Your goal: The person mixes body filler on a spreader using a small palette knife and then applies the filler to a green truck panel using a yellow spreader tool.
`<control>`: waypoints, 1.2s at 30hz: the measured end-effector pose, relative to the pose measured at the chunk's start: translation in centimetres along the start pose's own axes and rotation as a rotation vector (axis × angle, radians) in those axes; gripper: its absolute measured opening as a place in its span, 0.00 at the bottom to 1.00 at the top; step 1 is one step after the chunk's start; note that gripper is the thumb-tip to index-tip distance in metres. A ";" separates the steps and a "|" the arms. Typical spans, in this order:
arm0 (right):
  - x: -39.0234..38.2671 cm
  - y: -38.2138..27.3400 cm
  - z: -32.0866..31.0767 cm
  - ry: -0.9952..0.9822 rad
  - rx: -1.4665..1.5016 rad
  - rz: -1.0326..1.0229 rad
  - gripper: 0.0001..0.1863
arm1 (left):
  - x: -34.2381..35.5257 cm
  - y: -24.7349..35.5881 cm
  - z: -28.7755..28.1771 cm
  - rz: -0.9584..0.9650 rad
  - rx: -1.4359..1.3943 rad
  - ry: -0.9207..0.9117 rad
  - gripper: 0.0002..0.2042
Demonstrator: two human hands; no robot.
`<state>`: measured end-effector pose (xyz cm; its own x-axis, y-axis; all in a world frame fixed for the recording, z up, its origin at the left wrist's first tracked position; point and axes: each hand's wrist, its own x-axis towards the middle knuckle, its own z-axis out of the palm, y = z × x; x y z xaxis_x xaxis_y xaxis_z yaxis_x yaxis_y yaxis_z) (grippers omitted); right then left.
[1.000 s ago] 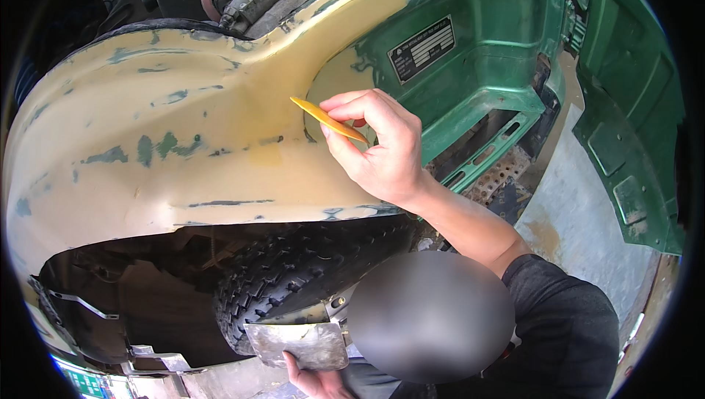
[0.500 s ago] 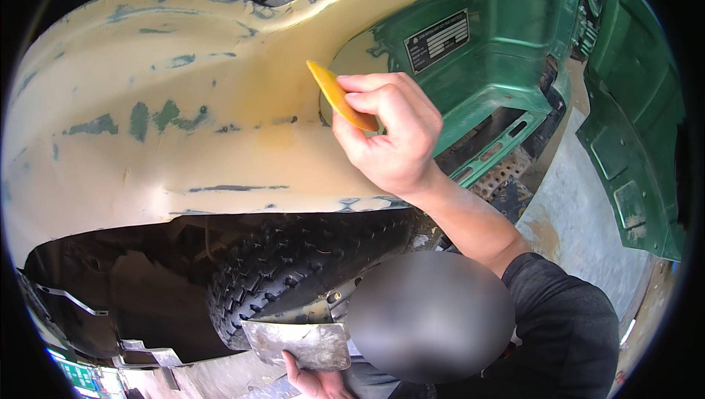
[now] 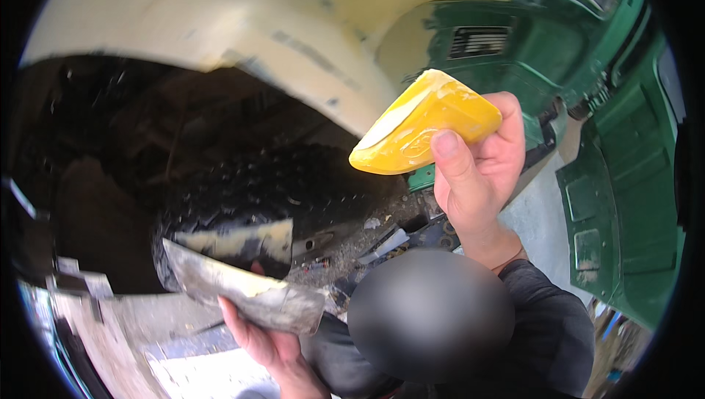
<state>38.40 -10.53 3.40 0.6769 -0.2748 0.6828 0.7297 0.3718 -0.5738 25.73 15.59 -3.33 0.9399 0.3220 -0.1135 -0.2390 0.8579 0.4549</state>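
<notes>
My right hand [image 3: 481, 171] pinches a yellow putty spreader [image 3: 433, 131], thumb on its face, held up in front of the vehicle's panel and apart from it. Pale putty smears its long edge. Below and to the left, my left hand [image 3: 264, 344] grips a grey metal plate [image 3: 228, 285] by its near edge, with cream putty along its far side. Just behind that plate shows a second, cream-smeared piece [image 3: 261, 241]; I cannot tell whether the same hand holds it. The fender [image 3: 198, 10] above is coated in beige filler with dark patches.
A dark wheel well with a knobbly tyre [image 3: 250, 179] opens under the fender. At right hangs a green door [image 3: 620, 201]; a green body panel with a dark label plate [image 3: 481, 41] lies beyond the spreader. A blurred round patch [image 3: 429, 318] covers part of the lower view.
My right hand has drawn back from the fender and turned the spreader so its broad face shows. The left hand has raised and tilted the metal plate. The view has shifted downward.
</notes>
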 end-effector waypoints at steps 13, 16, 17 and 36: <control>-5.0 1.3 7.9 -0.362 0.226 0.316 0.16 | 0.4 1.2 2.7 0.128 0.033 0.064 0.21; -5.5 1.9 8.0 -0.438 0.199 0.301 0.16 | 0.5 1.1 2.5 0.125 0.038 0.069 0.21; -5.7 1.9 8.2 -0.437 0.220 0.301 0.15 | 0.5 1.1 2.4 0.123 0.034 0.064 0.21; -4.8 3.1 7.0 -0.449 -0.029 0.647 0.11 | 0.4 3.5 1.0 0.433 0.156 0.104 0.20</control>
<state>36.73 -1.84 1.49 0.8692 0.3748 0.3226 0.2103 0.3104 -0.9271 25.54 18.32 -0.91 0.7301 0.6826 0.0317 -0.5569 0.5675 0.6065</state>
